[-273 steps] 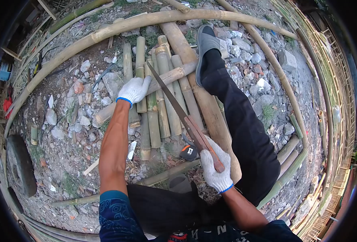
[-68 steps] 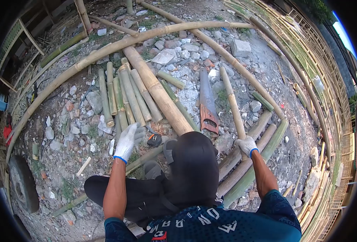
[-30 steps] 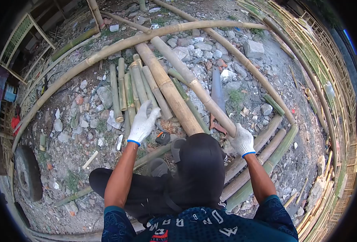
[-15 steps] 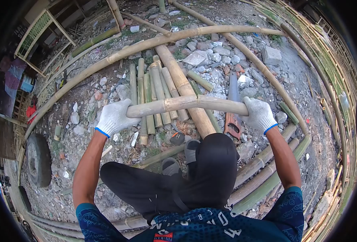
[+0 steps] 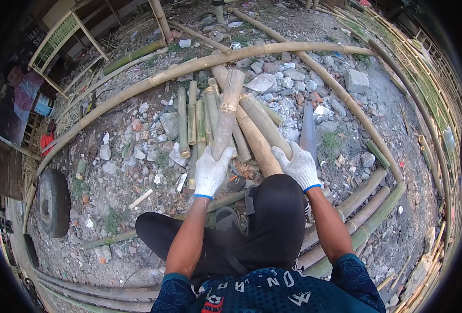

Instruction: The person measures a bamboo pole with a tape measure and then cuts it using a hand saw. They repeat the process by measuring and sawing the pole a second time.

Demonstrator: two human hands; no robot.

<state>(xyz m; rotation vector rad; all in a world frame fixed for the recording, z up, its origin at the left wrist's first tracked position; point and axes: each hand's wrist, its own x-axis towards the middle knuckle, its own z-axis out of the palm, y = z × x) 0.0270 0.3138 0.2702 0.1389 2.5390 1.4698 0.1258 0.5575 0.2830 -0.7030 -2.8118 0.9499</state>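
Observation:
My left hand (image 5: 212, 172), in a white glove, grips the lower end of a bamboo piece (image 5: 226, 115) that points up and away. In the same kind of glove, my right hand (image 5: 298, 166) is closed on the lower end of another bamboo piece (image 5: 265, 122), which leans to the upper left. The two pieces are apart, with their far ends near each other. Under them runs a thick bamboo pole (image 5: 259, 148) reaching to my knee. Several cut bamboo lengths (image 5: 183, 122) lie on the ground beside it. A handsaw (image 5: 307, 130) is just beyond my right hand, its handle hidden.
Long bamboo poles (image 5: 163, 75) cross the rubble ahead. A tire (image 5: 53, 203) is at the left, and a dark tape measure (image 5: 235, 182) lies by my foot. More poles (image 5: 366, 229) lie at the right. A person (image 5: 20, 86) is at the far left.
The single bamboo piece held across between my hands is now two separate pieces, one in each hand. Both hands have come inward, and the pieces now point away from me.

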